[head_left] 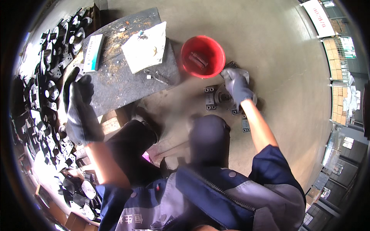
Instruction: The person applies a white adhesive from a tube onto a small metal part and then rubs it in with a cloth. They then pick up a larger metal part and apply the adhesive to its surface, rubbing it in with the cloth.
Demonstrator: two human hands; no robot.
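Note:
My left hand [83, 111], in a dark grey glove, is at the left edge of a dark worktable [115, 88]. Its fingers stretch forward and stand apart, with nothing visible between them. My right hand [237, 84], gloved the same way, reaches down over metal parts with bolt holes [210, 98] on the floor. Its fingers are curled in beside the rim of a red bucket [210, 71]; what they hold is hidden. Inside the bucket lie a few small pieces [198, 60].
On the worktable are a white and green box [93, 53], a white sheet [144, 50] with small items on it, and a thin dark tool [157, 77]. Many black and silver metal parts [52, 92] are heaped along the left. Racks with cartons [339, 104] stand far right.

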